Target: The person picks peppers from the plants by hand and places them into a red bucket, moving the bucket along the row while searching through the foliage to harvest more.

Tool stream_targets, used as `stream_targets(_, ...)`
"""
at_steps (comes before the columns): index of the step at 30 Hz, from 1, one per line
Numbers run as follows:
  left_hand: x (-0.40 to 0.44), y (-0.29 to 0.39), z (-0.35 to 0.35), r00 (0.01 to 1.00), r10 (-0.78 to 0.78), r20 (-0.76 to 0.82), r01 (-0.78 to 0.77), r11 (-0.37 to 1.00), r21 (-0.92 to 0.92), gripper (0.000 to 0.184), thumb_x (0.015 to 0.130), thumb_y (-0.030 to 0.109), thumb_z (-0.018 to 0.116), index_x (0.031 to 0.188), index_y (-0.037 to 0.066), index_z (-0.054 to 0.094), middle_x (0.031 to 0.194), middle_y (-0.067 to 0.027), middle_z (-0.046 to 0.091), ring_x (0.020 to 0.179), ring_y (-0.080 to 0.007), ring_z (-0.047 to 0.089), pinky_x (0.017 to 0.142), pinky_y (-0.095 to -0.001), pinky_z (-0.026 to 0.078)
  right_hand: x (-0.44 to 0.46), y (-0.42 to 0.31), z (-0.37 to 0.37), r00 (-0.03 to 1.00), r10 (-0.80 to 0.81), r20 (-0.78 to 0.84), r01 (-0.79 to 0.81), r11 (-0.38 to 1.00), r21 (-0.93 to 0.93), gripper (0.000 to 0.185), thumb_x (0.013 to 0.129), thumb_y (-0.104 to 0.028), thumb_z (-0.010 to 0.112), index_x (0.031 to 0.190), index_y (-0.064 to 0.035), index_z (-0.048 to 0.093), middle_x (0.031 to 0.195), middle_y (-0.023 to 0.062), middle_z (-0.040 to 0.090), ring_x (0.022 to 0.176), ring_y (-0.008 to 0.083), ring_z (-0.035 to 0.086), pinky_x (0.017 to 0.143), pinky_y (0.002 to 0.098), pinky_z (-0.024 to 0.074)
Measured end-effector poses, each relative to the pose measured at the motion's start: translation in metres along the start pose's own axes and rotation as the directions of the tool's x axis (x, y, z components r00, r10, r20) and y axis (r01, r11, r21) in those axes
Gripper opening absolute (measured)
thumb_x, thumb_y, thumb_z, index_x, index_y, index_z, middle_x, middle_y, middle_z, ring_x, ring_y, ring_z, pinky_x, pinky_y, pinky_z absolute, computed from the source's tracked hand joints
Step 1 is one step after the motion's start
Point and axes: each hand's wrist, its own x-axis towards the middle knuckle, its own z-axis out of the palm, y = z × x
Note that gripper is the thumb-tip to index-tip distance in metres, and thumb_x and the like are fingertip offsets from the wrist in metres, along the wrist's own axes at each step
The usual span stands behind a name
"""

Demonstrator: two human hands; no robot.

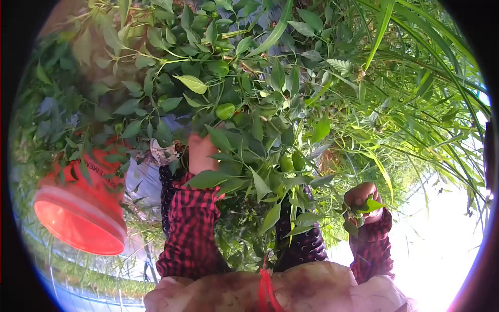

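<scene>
Green pepper plants fill the middle of the view, with several round green peppers (225, 111) among the leaves. My left hand (201, 150) reaches into this foliage just below one pepper; leaves hide its fingers, so I cannot see what they touch. Off to the right, my right hand (365, 199) is closed around a leafy pepper sprig (352, 224), whose leaves stick out past the thumb and below the fist. Two more green peppers (286, 163) hang between my hands. Both arms wear red-and-black checked sleeves.
A red bucket (80, 205) with dark lettering leans at the left, its open mouth toward me. Pale plastic sheeting (143, 179) lies beside it. Tall grass (416, 88) crowds the right side. My patterned trouser legs (301, 239) show behind the leaves.
</scene>
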Motion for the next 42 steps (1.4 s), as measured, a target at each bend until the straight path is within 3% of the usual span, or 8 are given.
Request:
stream_targets(4, -0.002, 0.005, -0.008, 0.993, 0.008, 0.121, 0.008, 0.991, -0.132, 0.028, 0.081, -0.001, 0.056, 0.109, -0.004, 0.053, 0.101, -0.0099, 0.061, 0.085, -0.0181, 0.061, 0.073, -0.0297, 0.05, -0.028, -0.015, 0.004, 0.957, -0.081, 0.278, -0.026, 0.932, 0.362, 0.02, 0.074, 0.005, 0.064, 0.093, 0.0002, 0.058, 0.07, 0.0272, 0.056, 0.053, 0.0328, 0.06, 0.038, 0.0364, 0.0482)
stream_targets(6, 0.005, -0.002, -0.013, 0.989, 0.006, 0.148, 0.017, 0.988, -0.152, 0.029, 0.082, -0.001, 0.055, 0.111, -0.005, 0.052, 0.102, -0.0105, 0.06, 0.086, -0.0182, 0.06, 0.074, -0.03, 0.05, -0.023, -0.023, 0.05, 0.997, 0.001, -0.082, 0.003, 0.998, 0.056, 0.037, 0.075, 0.005, 0.062, 0.109, -0.0048, 0.054, 0.085, 0.0331, 0.054, 0.052, 0.0304, 0.061, 0.039, 0.0304, 0.0494)
stream_targets(14, -0.001, -0.002, -0.008, 0.993, 0.005, 0.12, 0.01, 0.993, -0.118, 0.031, 0.082, -0.001, 0.057, 0.112, -0.004, 0.051, 0.105, -0.0116, 0.059, 0.09, -0.0183, 0.06, 0.079, -0.0299, 0.05, 0.139, 0.092, 0.245, 0.899, -0.001, 0.438, -0.014, 0.999, 0.033, 0.025, 0.072, 0.005, 0.061, 0.096, 0.0007, 0.055, 0.089, 0.0058, 0.055, 0.079, 0.0139, 0.054, 0.068, 0.0237, 0.0419)
stream_targets(20, 0.001, -0.009, -0.02, 0.991, 0.063, 0.116, -0.047, 0.989, -0.139, 0.028, 0.082, 0.004, 0.059, 0.108, -0.004, 0.052, 0.098, -0.0113, 0.06, 0.086, -0.0187, 0.06, 0.073, -0.0298, 0.05, 0.149, 0.23, 0.359, 0.821, 0.036, 0.57, 0.239, 0.885, -0.4, 0.059, 0.07, -0.016, 0.069, 0.117, 0.0017, 0.038, 0.122, 0.0196, 0.036, 0.11, 0.0341, 0.043, 0.089, 0.0405, 0.0387)
stream_targets(27, 0.012, -0.002, -0.035, 0.97, 0.019, 0.241, -0.022, 1.0, 0.01, 0.023, 0.083, 0.012, 0.059, 0.103, 0.0, 0.055, 0.094, -0.0056, 0.061, 0.079, -0.0128, 0.06, 0.066, -0.0264, 0.048, 0.114, 0.092, 0.165, 0.944, -0.1, 0.316, 0.231, 0.881, -0.412, 0.012, 0.073, 0.006, 0.053, 0.084, 0.0031, 0.057, 0.078, 0.0125, 0.058, 0.071, 0.0186, 0.057, 0.06, 0.0275, 0.0443)
stream_targets(30, 0.0, 0.005, -0.024, 0.991, 0.033, 0.131, -0.064, 0.969, 0.238, 0.024, 0.084, 0.013, 0.059, 0.104, 0.0, 0.055, 0.095, -0.0053, 0.061, 0.08, -0.0129, 0.06, 0.066, -0.0263, 0.048, 0.101, 0.077, 0.088, 0.971, -0.23, 0.064, 0.069, 0.017, -0.997, 0.02, 0.075, 0.004, 0.053, 0.096, 0.0042, 0.054, 0.091, 0.0178, 0.058, 0.073, 0.0286, 0.059, 0.064, 0.0332, 0.0466)
stream_targets(35, 0.012, -0.013, -0.038, 0.921, 0.169, 0.352, -0.173, 0.985, -0.019, 0.026, 0.083, 0.01, 0.06, 0.107, 0.001, 0.055, 0.097, -0.0051, 0.06, 0.081, -0.0121, 0.059, 0.065, -0.0266, 0.047, 0.118, 0.091, 0.036, 0.92, 0.016, -0.391, -0.374, -0.258, -0.891, 0.07, 0.069, -0.023, 0.071, 0.127, -0.0041, 0.038, 0.107, 0.02, 0.056, 0.086, 0.0363, 0.058, 0.073, 0.0413, 0.0479)
stream_targets(42, 0.019, -0.016, -0.038, 0.989, -0.02, 0.147, 0.008, 0.997, 0.083, 0.026, 0.083, 0.007, 0.061, 0.108, 0.003, 0.055, 0.095, -0.0029, 0.061, 0.08, -0.0112, 0.059, 0.067, -0.0264, 0.047, 0.066, 0.087, -0.001, 0.994, -0.072, -0.08, -0.068, 0.164, -0.984, 0.029, 0.075, -0.015, 0.068, 0.098, -0.0056, 0.052, 0.084, 0.0073, 0.059, 0.075, 0.021, 0.057, 0.068, 0.0308, 0.0452)
